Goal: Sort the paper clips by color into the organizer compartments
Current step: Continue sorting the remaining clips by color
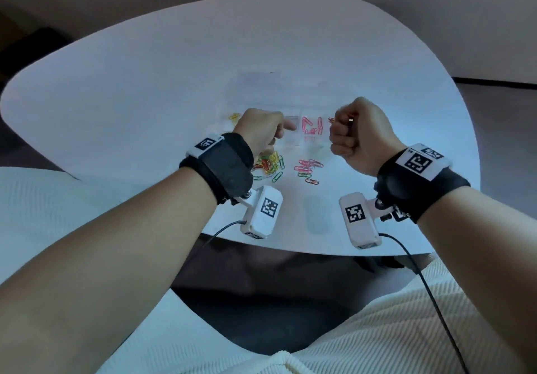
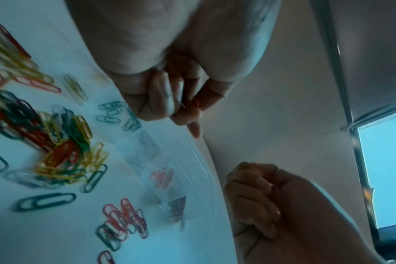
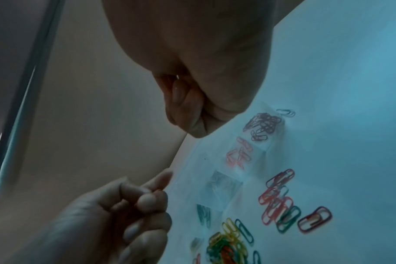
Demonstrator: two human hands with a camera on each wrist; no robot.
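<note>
A clear organizer (image 1: 299, 141) lies mid-table with a row of compartments: yellow clips (image 1: 234, 117), silver clips (image 1: 292, 120), pink clips (image 1: 312, 126); dark clips (image 3: 263, 125) fill the end one. My left hand (image 1: 279, 132) hovers over the silver compartment, its index finger out and its thumb pressed to curled fingers; a thin pale streak like a silver clip (image 2: 182, 92) shows between them. My right hand (image 1: 337, 123) is a raised fist right of the pink compartment, pinching a red paper clip (image 1: 331, 119). Loose mixed clips (image 1: 270, 165) lie in front of the organizer.
A smaller cluster of mostly red clips (image 1: 308, 167) lies right of the big pile. The white table's front edge (image 1: 290, 245) is close to my lap. Cables hang from both wrist cameras. A bright window (image 2: 382, 169) is beyond the table.
</note>
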